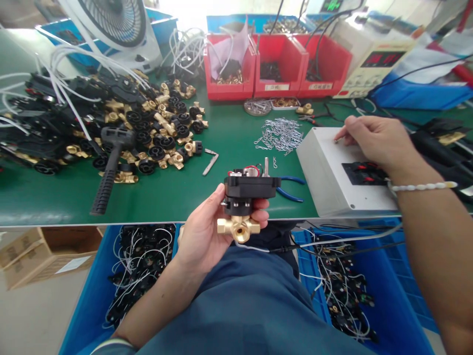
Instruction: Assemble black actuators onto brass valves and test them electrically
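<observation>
My left hand [207, 229] is closed around a motorized valve [240, 197], held upright just in front of the bench edge. Its black actuator housing sits on top of a brass valve body with its round port facing me. Red wiring and a metal shaft show on the housing's upper side. On the grey control box [327, 170] at the right, my right hand [377, 140] pinches a small metal toggle switch [336, 141] with thumb and forefinger. Black and red terminals [364, 172] lie under that wrist, partly covered. Blue-handled pliers [293, 190] rest between the valve and the box.
Brass valves with black knobs [162, 133] are heaped at left, beside a black-headed hammer [113, 162]. Metal clips [281, 134] lie mid-bench before red bins [231, 88]. A power supply [373, 59] stands behind the box. Blue crates [92, 291] flank my lap.
</observation>
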The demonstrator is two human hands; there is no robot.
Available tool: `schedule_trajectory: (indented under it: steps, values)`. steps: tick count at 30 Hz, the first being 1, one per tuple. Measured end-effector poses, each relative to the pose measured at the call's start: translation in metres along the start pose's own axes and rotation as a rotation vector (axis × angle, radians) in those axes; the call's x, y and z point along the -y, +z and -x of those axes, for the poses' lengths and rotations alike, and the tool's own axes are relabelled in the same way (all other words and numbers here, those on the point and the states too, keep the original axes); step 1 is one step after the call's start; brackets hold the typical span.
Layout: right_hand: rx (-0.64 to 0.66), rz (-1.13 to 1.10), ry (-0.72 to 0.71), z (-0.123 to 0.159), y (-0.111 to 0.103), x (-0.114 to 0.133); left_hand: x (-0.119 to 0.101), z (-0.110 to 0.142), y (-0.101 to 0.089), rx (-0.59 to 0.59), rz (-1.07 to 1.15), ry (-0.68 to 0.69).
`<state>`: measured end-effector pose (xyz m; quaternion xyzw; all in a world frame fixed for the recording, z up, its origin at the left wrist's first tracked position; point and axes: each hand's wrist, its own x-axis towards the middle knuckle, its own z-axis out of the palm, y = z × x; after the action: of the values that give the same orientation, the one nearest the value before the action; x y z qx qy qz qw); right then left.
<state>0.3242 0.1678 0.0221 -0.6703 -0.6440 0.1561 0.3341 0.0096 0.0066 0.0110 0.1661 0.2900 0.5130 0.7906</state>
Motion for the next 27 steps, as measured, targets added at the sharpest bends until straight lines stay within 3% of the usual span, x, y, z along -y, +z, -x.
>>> schedule_trajectory:
  steps: [10, 18, 27]
  values:
    - [0.0, 0.069, 0.009, 0.001, -0.001, 0.004, 0.003, -0.001, -0.004, -0.009, -0.029, 0.031]
    - [-0.025, -0.047, 0.061, 0.003, 0.001, 0.012, 0.003, 0.0, -0.002, 0.035, 0.015, 0.007]
    - [-0.022, -0.012, 0.09, 0.004, 0.002, 0.014, 0.002, 0.0, -0.001, 0.031, 0.045, -0.003]
